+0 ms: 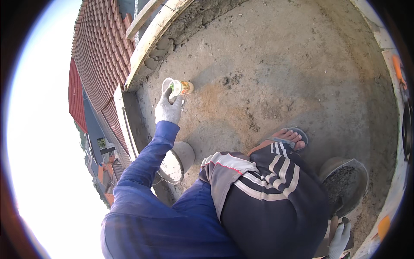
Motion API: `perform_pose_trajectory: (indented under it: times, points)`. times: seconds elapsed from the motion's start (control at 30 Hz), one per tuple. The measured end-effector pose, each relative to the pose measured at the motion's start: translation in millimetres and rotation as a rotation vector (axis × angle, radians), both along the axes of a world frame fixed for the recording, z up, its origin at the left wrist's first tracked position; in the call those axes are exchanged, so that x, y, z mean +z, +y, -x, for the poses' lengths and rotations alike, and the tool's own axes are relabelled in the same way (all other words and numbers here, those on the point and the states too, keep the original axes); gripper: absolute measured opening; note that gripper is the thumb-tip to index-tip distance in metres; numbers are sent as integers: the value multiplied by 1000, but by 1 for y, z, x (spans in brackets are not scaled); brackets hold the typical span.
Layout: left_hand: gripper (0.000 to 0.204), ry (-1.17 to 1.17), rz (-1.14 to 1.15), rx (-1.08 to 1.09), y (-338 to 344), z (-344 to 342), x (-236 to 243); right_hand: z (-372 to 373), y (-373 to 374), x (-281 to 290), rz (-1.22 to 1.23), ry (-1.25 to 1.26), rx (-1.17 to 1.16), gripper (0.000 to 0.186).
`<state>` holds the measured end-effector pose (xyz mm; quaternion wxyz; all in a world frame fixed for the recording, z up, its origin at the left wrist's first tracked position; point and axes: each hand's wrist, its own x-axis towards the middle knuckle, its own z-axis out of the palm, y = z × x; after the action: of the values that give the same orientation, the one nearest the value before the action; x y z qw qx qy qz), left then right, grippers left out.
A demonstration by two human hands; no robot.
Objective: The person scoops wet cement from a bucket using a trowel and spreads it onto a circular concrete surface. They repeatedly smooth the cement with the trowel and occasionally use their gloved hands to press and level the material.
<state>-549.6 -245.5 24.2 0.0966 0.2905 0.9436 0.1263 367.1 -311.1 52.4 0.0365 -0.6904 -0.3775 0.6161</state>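
My left hand (169,108), in a white knit glove, reaches out at the upper left. Its fingers grip the rim of a clear plastic cup (186,88) with an orange print and some green showing; the cup is tilted with its mouth toward the left. At the lower right edge, my right hand (340,241), also gloved, is bent round something brown and partly cut off by the frame; what it holds is unclear. Just above that hand stands a bucket (365,178) with wet grey mortar (342,185) in it.
A second bucket (186,156) with a pale, whitish inside stands beside my left forearm. Rough cement floor (276,73) spreads ahead, bounded by a low wall edge (148,36). Beyond it lie tiled roofs (101,47) below. My sandalled foot (286,137) rests on the floor. Orange objects (397,69) sit along the right edge.
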Motion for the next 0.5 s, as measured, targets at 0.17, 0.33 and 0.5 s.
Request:
perform_pose_trajectory:
  times: [0.17, 0.33, 0.5]
  points:
    - [87, -131, 105, 158, -12, 40, -32, 122, 66, 42, -30, -383, 201, 47]
    - [35, 46, -106, -41, -40, 94, -82, 167, 98, 70, 3, -691, 522, 46]
    - [36, -67, -123, -300, 35, 46, -69, 183, 85, 133, -167, -859, 719, 25]
